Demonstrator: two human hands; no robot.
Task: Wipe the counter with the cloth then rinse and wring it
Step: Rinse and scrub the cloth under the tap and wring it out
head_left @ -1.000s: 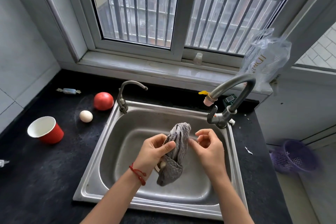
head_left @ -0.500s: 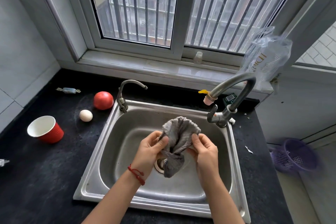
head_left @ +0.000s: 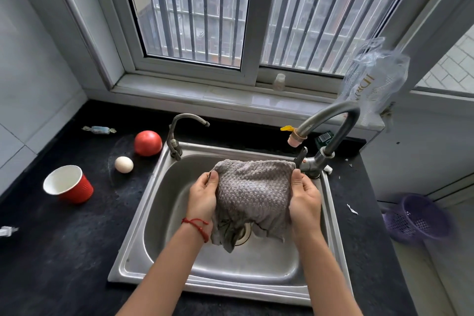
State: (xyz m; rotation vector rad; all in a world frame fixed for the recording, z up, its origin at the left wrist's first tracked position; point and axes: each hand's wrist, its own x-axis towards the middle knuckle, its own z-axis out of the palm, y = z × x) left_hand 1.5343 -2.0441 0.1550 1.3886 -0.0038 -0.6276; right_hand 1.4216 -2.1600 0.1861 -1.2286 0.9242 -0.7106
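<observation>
A grey waffle-weave cloth (head_left: 252,192) hangs spread out over the steel sink (head_left: 164,200), its lower edge dangling above the drain. My left hand (head_left: 202,197) pinches the cloth's upper left corner. My right hand (head_left: 304,200) pinches its upper right corner. Both hands hold it stretched between them, in front of the tall curved tap (head_left: 331,123) at the sink's back right. No water runs from that tap. The black counter (head_left: 64,251) surrounds the sink.
On the counter to the left stand a red paper cup (head_left: 69,185), a white egg (head_left: 124,164), a tomato (head_left: 148,142) and a wrapped candy (head_left: 98,130). A smaller tap (head_left: 179,133) rises at the sink's back left. A purple basket (head_left: 418,218) sits on the floor to the right.
The cloth was a twisted bundle gripped by my left hand a second ago. My right hand took hold of it, and both hands have pulled it open and lifted it slightly.
</observation>
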